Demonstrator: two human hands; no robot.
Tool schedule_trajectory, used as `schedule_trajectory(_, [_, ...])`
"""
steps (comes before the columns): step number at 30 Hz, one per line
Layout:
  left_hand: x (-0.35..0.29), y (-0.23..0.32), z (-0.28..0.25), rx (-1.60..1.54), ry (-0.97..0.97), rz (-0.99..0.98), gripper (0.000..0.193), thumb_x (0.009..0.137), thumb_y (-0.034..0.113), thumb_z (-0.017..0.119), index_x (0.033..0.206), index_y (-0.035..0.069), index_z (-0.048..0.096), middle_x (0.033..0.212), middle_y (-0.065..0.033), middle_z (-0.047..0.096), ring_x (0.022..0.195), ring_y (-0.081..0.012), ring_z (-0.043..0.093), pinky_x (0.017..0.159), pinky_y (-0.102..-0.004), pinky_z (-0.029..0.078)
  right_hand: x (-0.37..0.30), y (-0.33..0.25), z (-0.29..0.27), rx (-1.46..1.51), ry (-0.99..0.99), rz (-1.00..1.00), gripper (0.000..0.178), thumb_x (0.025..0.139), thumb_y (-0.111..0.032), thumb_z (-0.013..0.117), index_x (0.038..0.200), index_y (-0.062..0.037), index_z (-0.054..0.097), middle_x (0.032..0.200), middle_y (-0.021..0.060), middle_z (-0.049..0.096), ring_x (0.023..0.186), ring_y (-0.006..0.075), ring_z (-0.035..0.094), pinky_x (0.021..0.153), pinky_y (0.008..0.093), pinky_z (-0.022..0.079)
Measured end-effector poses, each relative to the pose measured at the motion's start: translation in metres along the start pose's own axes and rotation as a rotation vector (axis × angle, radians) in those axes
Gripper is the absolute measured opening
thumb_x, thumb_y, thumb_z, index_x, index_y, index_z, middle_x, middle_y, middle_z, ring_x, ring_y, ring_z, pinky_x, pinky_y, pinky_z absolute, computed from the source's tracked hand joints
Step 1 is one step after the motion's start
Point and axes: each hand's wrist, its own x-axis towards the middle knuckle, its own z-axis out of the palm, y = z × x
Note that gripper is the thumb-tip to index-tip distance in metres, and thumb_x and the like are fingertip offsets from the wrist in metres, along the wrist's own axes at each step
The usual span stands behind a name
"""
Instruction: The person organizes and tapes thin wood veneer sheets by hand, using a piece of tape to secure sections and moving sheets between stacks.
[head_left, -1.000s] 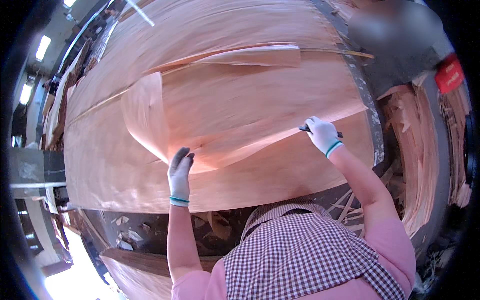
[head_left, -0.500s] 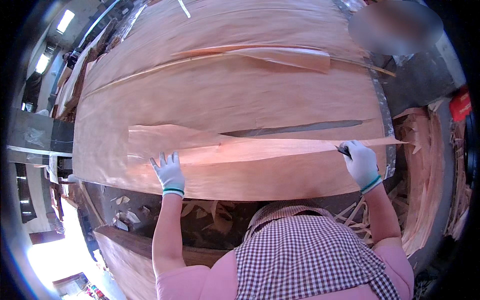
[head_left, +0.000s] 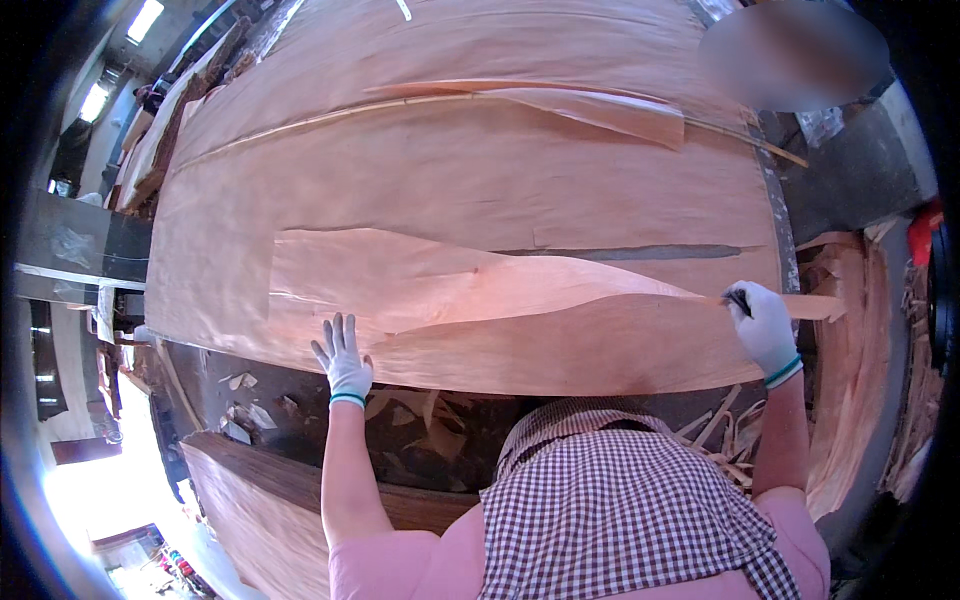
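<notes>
A broad sheet of pinkish wood veneer (head_left: 470, 180) covers the table before me. On it lies a loose, tapering veneer piece (head_left: 430, 275), its right part narrowing to a thin strip at my right hand. My left hand (head_left: 346, 362), in a white glove with a green cuff, rests open with fingers spread, just below the loose piece's left part. At the right edge, my gloved right hand (head_left: 768, 328) is closed around a small black knife-like tool (head_left: 738, 301), most of it hidden by the fingers. A dark slit (head_left: 650, 252) shows in the sheet beyond.
A long thin stick (head_left: 330, 122) lies across the sheet with a folded veneer flap (head_left: 600, 115) over it. Veneer strips (head_left: 850, 350) are heaped at the right. Scraps (head_left: 430, 425) lie below the near edge. A blurred area hides part of the far right corner.
My right hand has moved right and slightly nearer with the tool. The loose piece's right part has narrowed and curved. My left hand stays open near the same spot; the view has shifted slightly.
</notes>
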Motion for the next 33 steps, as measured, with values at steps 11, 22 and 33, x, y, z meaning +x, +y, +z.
schedule_trajectory(11, [-0.022, -0.051, -0.081, -0.245, 0.550, 0.076, 0.021, 0.075, 0.006, 0.059, 0.094, 0.012, 0.068, 0.078, -0.0025, 0.065, 0.090, -0.0201, 0.064, 0.114, -0.0524, 0.017, -0.002, -0.015, -0.040, 0.023, -0.696, 0.382, 0.015, 0.084, -0.015, 0.060, 0.085, -0.0006, 0.062, 0.075, 0.0202, 0.062, 0.073, 0.0397, 0.061, 0.063, 0.0452, 0.047])
schedule_trajectory(22, [0.176, -0.044, -0.056, 0.115, 0.185, -0.022, 0.042, 0.076, 0.008, 0.061, 0.117, 0.019, 0.058, 0.103, -0.0021, 0.063, 0.107, -0.0216, 0.056, 0.110, -0.0601, 0.020, 0.101, 0.023, 0.104, -0.315, 0.064, 0.143, 0.012, 0.084, -0.017, 0.056, 0.092, -0.0075, 0.058, 0.090, 0.0151, 0.063, 0.085, 0.0394, 0.061, 0.070, 0.0492, 0.049])
schedule_trajectory(33, [0.119, 0.144, -0.020, -0.325, 0.440, 0.183, 0.068, 0.086, 0.023, 0.056, 0.147, 0.017, 0.028, 0.155, -0.0091, 0.023, 0.144, -0.0301, 0.016, 0.109, -0.0649, 0.007, 0.139, 0.058, 0.154, -0.183, 0.067, 0.310, 0.017, 0.085, -0.014, 0.053, 0.100, -0.0089, 0.060, 0.107, 0.0159, 0.059, 0.095, 0.0366, 0.060, 0.078, 0.0469, 0.050])
